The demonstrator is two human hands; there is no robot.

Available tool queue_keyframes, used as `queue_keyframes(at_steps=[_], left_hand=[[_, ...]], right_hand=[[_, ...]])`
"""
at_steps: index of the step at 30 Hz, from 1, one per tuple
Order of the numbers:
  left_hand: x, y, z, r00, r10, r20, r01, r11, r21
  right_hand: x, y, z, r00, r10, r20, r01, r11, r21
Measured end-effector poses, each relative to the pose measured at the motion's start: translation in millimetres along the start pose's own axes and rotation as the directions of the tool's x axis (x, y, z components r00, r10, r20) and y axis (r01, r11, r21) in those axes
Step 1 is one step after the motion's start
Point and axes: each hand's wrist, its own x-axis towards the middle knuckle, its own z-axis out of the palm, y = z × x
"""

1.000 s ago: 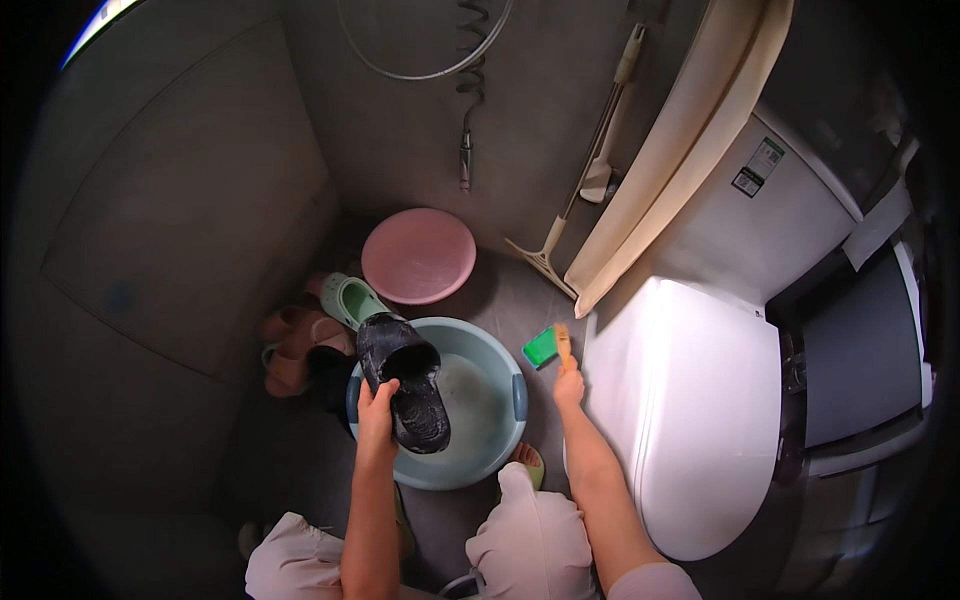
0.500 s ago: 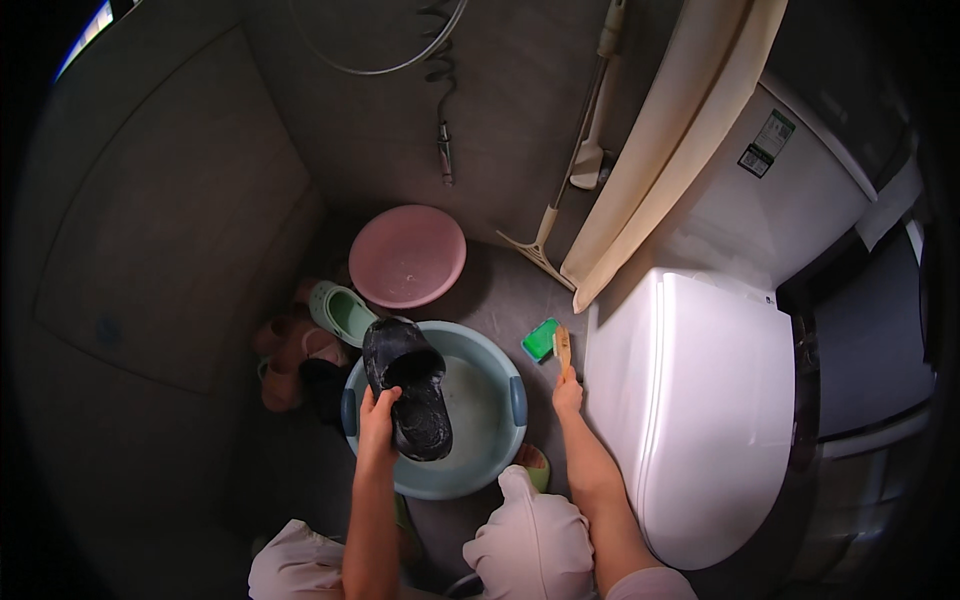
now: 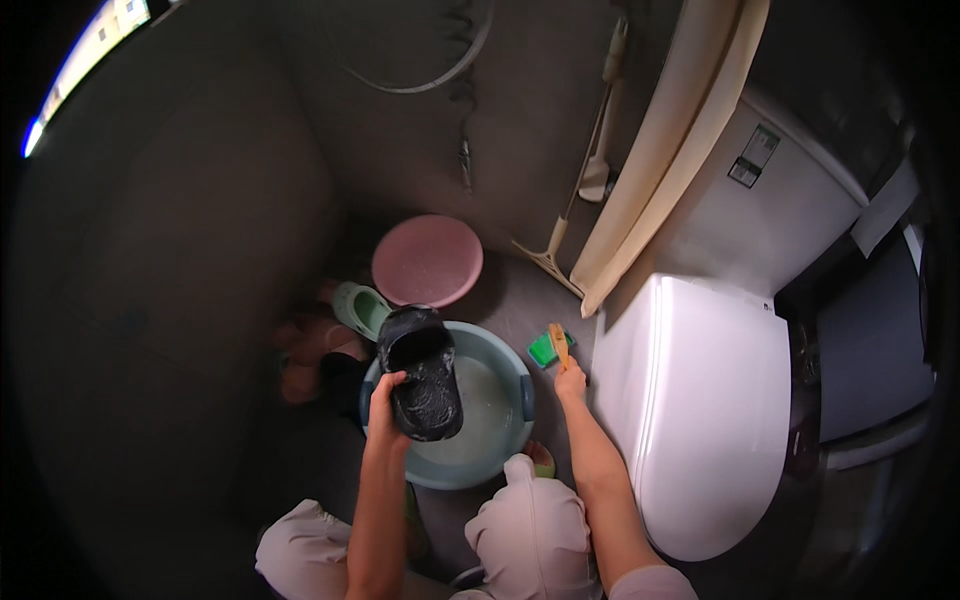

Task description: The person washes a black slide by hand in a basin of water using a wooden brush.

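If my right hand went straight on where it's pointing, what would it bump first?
Probably the small bright green rectangular block or tray, just ahead. The orange-brown, wooden-looking brush in your right hand overlaps it in the picture. Height is hard to judge, so it might pass above.

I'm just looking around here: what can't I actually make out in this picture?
All in the head view:
- Sole of the black slipper: turned away from the camera.
- The left hand's grip underneath: hidden by the slipper.
- Part of the blue basin: covered by the slipper.
- Whether the brush in the right hand touches the green box: they overlap from above.
- Number of shoes in the pile: too dark and blurred.
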Motion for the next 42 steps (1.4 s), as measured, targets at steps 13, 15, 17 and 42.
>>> queue_keyframes(at_steps=[13,15,17,42], left_hand=[[-128.8,71.6,90.5,0.812,0.233,0.535,-0.069,0.948,-0.309],[-141.3,72.3,93.8,0.834,0.319,0.449,-0.169,0.924,-0.343],[-136.3,77.7,82.1,0.847,0.31,0.433,-0.181,0.932,-0.314],[-83.8,52.4,64.5,0.857,0.509,0.075,-0.509,0.86,-0.017]], right_hand=[[-168.2,-229.3,-267.5,0.632,-0.775,0.021,0.401,0.35,0.847],[-205.8,-230.8,-292.0,0.482,-0.872,-0.089,0.698,0.321,0.64],[-231.3,-229.3,-297.8,0.193,-0.962,-0.195,0.942,0.126,0.31],[-248.6,-254.3,-168.0,0.216,-0.97,0.11,0.931,0.171,-0.322]])
